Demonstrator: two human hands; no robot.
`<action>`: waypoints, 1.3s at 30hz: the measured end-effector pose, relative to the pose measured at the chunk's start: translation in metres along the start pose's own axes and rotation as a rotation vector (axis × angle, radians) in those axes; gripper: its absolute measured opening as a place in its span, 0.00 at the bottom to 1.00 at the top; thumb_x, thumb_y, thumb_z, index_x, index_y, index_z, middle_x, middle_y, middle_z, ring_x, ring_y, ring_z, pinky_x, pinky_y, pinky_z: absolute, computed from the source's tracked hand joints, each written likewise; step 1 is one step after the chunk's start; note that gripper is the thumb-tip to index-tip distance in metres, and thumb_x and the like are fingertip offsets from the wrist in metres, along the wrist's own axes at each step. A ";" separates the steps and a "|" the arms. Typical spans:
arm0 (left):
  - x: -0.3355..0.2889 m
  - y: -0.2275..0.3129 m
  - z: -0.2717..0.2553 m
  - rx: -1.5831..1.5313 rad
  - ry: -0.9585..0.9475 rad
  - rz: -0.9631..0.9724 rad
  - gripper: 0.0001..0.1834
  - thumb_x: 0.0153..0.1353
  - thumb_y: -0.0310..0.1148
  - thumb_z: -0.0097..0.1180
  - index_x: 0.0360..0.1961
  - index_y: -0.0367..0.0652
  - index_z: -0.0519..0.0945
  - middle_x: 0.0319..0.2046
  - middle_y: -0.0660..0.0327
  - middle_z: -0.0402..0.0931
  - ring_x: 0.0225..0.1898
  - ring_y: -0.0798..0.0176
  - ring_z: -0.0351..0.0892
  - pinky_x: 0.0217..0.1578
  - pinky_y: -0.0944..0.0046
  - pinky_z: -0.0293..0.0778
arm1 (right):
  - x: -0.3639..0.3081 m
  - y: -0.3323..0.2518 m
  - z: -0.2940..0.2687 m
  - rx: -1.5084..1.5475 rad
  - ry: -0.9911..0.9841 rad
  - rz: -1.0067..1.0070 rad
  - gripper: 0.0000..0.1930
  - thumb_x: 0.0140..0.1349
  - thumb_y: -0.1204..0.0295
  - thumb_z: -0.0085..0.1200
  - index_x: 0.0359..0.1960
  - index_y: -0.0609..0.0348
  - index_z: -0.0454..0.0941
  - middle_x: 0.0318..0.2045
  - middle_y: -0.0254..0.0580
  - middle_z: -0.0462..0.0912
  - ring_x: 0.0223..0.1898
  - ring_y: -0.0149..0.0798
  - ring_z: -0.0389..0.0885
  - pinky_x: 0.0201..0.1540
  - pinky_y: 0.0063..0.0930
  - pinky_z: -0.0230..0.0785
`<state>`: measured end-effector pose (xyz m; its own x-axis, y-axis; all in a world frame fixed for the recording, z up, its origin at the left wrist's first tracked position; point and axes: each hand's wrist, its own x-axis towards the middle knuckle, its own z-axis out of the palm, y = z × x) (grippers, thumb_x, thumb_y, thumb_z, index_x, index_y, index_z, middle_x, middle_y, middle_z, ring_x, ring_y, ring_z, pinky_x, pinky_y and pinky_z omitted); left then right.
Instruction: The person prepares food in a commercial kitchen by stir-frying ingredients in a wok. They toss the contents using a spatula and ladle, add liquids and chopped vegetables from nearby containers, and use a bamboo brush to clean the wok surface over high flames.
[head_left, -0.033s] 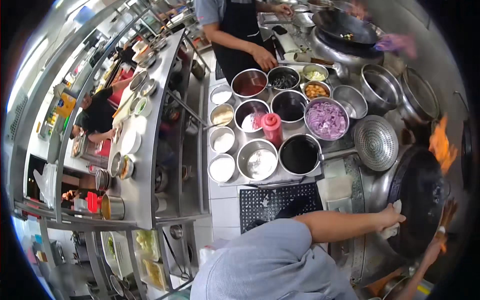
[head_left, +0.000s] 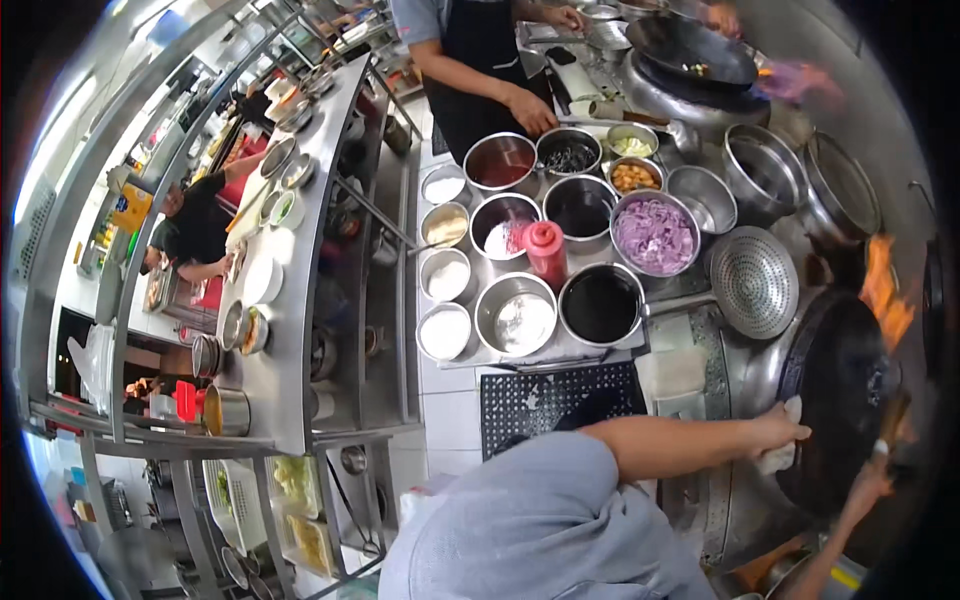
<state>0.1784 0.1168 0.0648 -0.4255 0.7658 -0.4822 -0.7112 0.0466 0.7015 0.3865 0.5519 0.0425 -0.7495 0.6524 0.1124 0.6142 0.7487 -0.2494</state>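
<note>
My left hand (head_left: pixel 782 432) is closed around a folded white cloth (head_left: pixel 779 460) at the near left rim of a large dark wok (head_left: pixel 825 400). The wok sits tilted on the stove at the right, with what looks like a little clear liquid or oil shining inside. Over the wok's right side, my right hand (head_left: pixel 872 480) grips a long-handled cooking utensil (head_left: pixel 888 428). Its handle is pale and brownish; its far end is blurred, so I cannot tell its kind. Orange flames (head_left: pixel 885 295) rise behind the wok's far rim.
A perforated strainer (head_left: pixel 755 283) lies beyond the wok. Metal pots stand left of it, holding chopped purple onion (head_left: pixel 655 235), dark liquid (head_left: pixel 600 307) and white powder (head_left: pixel 444 332), around a red squeeze bottle (head_left: pixel 545 252). A co-worker (head_left: pixel 480 90) stands by a second wok (head_left: pixel 690 55).
My right hand and the utensil have shifted slightly left at the wok's right side. The flames have changed shape. My left hand stays on the cloth at the rim.
</note>
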 end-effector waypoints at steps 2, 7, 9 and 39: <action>-0.017 0.006 -0.032 0.167 0.035 0.079 0.43 0.55 0.39 0.67 0.66 0.36 0.58 0.51 0.47 0.73 0.52 0.52 0.73 0.53 0.55 0.70 | 0.009 -0.055 0.050 -0.066 0.119 -0.170 0.22 0.68 0.64 0.51 0.61 0.58 0.71 0.38 0.51 0.81 0.36 0.42 0.79 0.42 0.36 0.71; -0.040 0.012 -0.147 0.790 0.330 0.320 0.44 0.48 0.46 0.68 0.62 0.35 0.64 0.54 0.40 0.72 0.57 0.41 0.71 0.57 0.50 0.68 | -0.071 -0.266 -0.060 0.757 -0.610 0.090 0.27 0.67 0.63 0.53 0.66 0.54 0.66 0.43 0.38 0.79 0.35 0.29 0.78 0.29 0.22 0.74; -0.034 0.003 -0.165 1.015 0.390 0.236 0.40 0.47 0.46 0.69 0.58 0.37 0.69 0.53 0.44 0.74 0.55 0.43 0.73 0.57 0.51 0.69 | -0.083 -0.209 -0.084 0.620 -0.478 0.087 0.25 0.67 0.60 0.51 0.64 0.55 0.68 0.45 0.40 0.81 0.39 0.35 0.79 0.38 0.32 0.73; -0.088 0.058 -0.017 1.537 -0.040 1.150 0.26 0.53 0.42 0.67 0.52 0.43 0.80 0.54 0.49 0.73 0.55 0.44 0.69 0.52 0.45 0.64 | -0.100 -0.216 -0.127 -0.102 0.297 0.608 0.19 0.62 0.65 0.48 0.53 0.59 0.72 0.41 0.59 0.83 0.46 0.56 0.82 0.47 0.49 0.73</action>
<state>0.1655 0.0417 0.1387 -0.2338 0.8473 0.4770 0.9034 0.0080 0.4286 0.3604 0.3395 0.2077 -0.1731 0.9543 0.2437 0.9357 0.2365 -0.2617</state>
